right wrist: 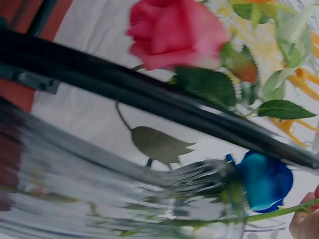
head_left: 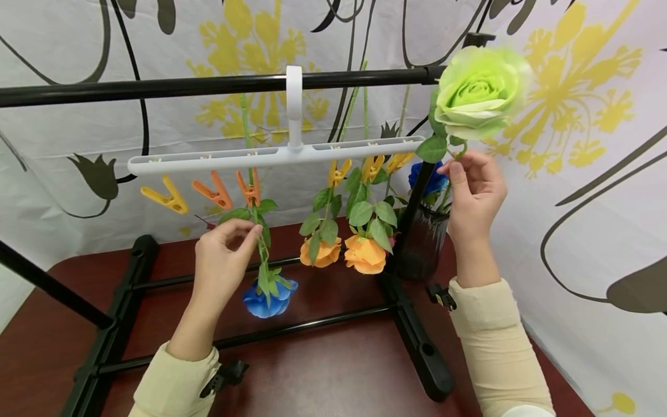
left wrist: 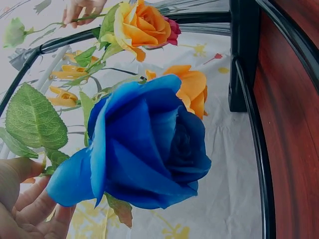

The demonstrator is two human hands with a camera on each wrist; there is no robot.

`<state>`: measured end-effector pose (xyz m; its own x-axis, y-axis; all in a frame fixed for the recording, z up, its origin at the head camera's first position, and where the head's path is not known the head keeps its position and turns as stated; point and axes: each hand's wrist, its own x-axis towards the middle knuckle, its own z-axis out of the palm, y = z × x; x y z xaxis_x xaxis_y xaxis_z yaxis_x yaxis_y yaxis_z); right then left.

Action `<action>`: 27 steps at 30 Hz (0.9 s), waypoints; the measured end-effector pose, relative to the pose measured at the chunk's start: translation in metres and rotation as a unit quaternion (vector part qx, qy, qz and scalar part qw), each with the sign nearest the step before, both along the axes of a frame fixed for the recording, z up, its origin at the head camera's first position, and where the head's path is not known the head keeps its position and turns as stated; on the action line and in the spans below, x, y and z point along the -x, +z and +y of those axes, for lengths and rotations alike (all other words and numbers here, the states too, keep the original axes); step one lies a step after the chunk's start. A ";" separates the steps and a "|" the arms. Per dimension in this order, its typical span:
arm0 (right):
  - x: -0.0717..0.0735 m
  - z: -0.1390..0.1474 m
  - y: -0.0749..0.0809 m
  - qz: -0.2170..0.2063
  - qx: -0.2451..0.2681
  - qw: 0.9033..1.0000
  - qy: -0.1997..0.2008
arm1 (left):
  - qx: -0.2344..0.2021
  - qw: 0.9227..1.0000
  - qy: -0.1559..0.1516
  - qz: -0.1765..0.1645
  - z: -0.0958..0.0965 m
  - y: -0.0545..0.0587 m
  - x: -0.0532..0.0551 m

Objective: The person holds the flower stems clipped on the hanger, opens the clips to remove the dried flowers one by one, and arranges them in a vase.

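My left hand [head_left: 224, 255] pinches the stem of a blue rose [head_left: 269, 298], which hangs head down below an orange clip [head_left: 248, 188]. The left wrist view shows the thumb and finger beside its leaves [left wrist: 36, 117]. With my right hand [head_left: 476, 197] I hold a light green rose [head_left: 482, 92] upright by its stem, just under the bloom. Below that hand stands a ribbed glass vase [head_left: 421, 246] with another blue rose [head_left: 429, 178] in it. In the right wrist view a green stem [right wrist: 281, 211] runs between the hand and the vase.
A white clip hanger [head_left: 208, 161] hangs from a black rail [head_left: 208, 87]. Yellow clips [head_left: 372, 168] hold orange roses [head_left: 366, 253] head down; a pink rose [right wrist: 174, 35] hangs behind. At left are a yellow clip [head_left: 165, 197] and an orange clip [head_left: 213, 191]. The black stand's feet [head_left: 417, 341] rest on the table.
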<state>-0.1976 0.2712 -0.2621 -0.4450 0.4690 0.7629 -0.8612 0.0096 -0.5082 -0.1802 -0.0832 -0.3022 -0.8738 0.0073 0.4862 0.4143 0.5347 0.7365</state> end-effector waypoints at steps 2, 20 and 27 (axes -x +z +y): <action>0.001 0.003 -0.004 -0.007 0.002 1.000 -0.002 | -0.001 1.000 -0.002 0.000 0.000 0.000 0.000; 0.008 0.031 -0.029 -0.156 -0.059 0.976 -0.143 | 0.007 1.000 0.002 0.009 -0.003 -0.004 0.000; 0.004 0.034 -0.026 -0.173 -0.061 0.963 -0.197 | 0.004 1.000 0.001 0.010 -0.004 -0.004 0.000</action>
